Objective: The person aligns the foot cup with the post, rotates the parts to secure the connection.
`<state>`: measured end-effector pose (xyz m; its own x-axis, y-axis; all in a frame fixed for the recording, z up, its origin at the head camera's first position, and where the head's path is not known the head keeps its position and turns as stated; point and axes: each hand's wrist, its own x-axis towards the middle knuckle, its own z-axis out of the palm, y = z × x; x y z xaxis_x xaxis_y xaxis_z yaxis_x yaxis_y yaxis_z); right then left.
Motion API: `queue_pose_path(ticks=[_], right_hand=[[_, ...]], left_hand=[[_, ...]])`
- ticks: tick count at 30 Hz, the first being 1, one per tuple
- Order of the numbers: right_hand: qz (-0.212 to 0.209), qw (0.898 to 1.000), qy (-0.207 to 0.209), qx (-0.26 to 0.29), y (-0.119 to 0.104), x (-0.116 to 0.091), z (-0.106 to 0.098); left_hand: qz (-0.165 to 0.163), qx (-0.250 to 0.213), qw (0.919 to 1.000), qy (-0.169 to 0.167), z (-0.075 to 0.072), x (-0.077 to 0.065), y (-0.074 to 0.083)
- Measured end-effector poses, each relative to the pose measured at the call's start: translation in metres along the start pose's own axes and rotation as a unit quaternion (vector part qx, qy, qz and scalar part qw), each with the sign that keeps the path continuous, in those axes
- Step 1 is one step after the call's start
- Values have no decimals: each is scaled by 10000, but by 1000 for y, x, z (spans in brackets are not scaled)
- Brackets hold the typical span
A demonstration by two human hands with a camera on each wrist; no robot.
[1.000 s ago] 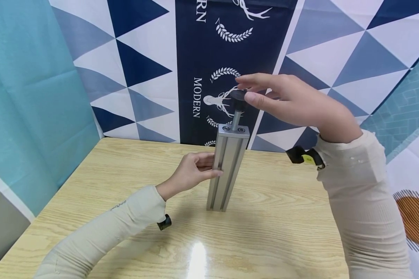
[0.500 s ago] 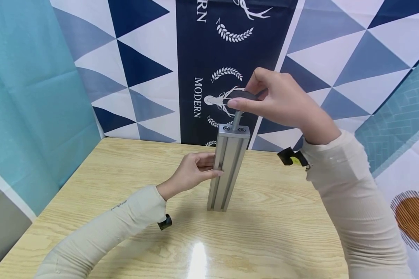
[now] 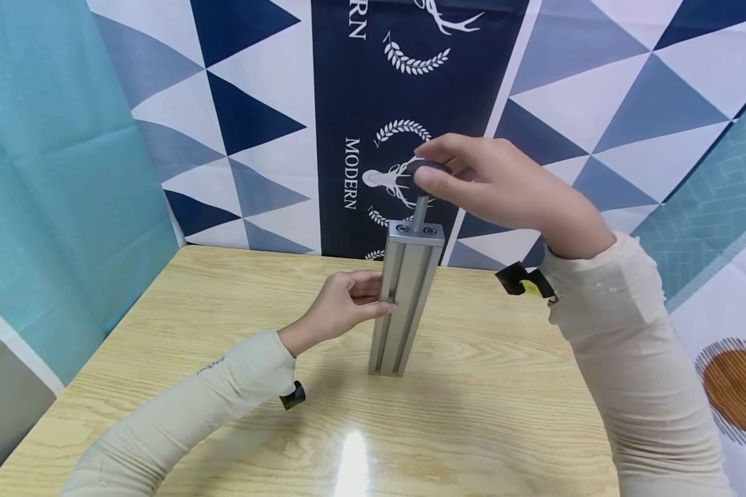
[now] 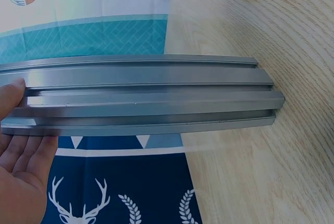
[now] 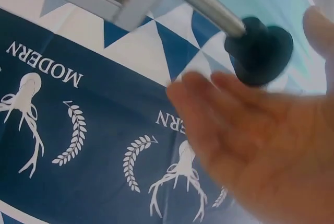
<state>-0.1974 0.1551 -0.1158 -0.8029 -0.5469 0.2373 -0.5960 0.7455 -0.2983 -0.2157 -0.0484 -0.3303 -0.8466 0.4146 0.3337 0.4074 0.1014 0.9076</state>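
The grooved silver bar [image 3: 404,297] stands on end on the tabletop [image 3: 503,386], in front of you. Long channels run down its metal faces. Its upper end carries a flat end plate [image 3: 416,235] with two dark-socketed bolts [image 3: 402,228], and between them rises a slim round rod [image 3: 419,214] topped by a black, rounded knob [image 5: 269,57].

Your left hand [image 3: 336,304] holds the bar around its middle, thumb on the near face. Your right hand [image 3: 497,179] is loosely spread about the knob, fingers blurred in the wrist view; you cannot tell how firmly it touches.

Pale, yellowish wood grain covers the tabletop, with a bright glare streak near you. Behind hangs a cloth [image 3: 261,83] of blue, grey and white triangles, its navy band printed with stags and "MODERN"; a turquoise curtain [image 3: 37,172] hangs to your left.
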Motion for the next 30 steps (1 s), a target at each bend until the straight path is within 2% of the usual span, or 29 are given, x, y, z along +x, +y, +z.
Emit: queue_pose_path(ticks=[2, 5, 8, 11, 14, 17, 20, 23, 26, 30], right_hand=[[-381, 9983, -417, 135, 4, 1, -5], [-720, 9929, -875, 375, 8, 2, -10], [-883, 9891, -1010, 602, 10, 4, -11], [-623, 9949, -599, 517, 8, 6, -8], [43, 9992, 218, 324, 3, 8, 1], [587, 9938, 934, 154, -1, 8, 12], [773, 9887, 1280, 14, -3, 8, 19], [863, 9877, 1300, -122, -5, 7, 20], [889, 9905, 1042, -144, -6, 4, 16], [547, 9968, 551, -175, -5, 0, 9]], left_hand=[[-19, 10, 10000, -2, 0, 0, 0], [-4, 15, 10000, -20, 0, 0, 0], [24, 28, 10000, -27, 0, 0, -1], [57, 31, 10000, -14, 0, 0, -1], [79, 3, 10000, -16, 0, 0, -1], [57, -45, 10000, -26, 0, 1, -1], [10, -72, 10000, -49, 0, 0, -2], [-14, -75, 10000, -53, 0, 0, -1], [-16, -70, 10000, -33, 0, 0, -1], [-17, -55, 10000, -27, -1, -1, 0]])
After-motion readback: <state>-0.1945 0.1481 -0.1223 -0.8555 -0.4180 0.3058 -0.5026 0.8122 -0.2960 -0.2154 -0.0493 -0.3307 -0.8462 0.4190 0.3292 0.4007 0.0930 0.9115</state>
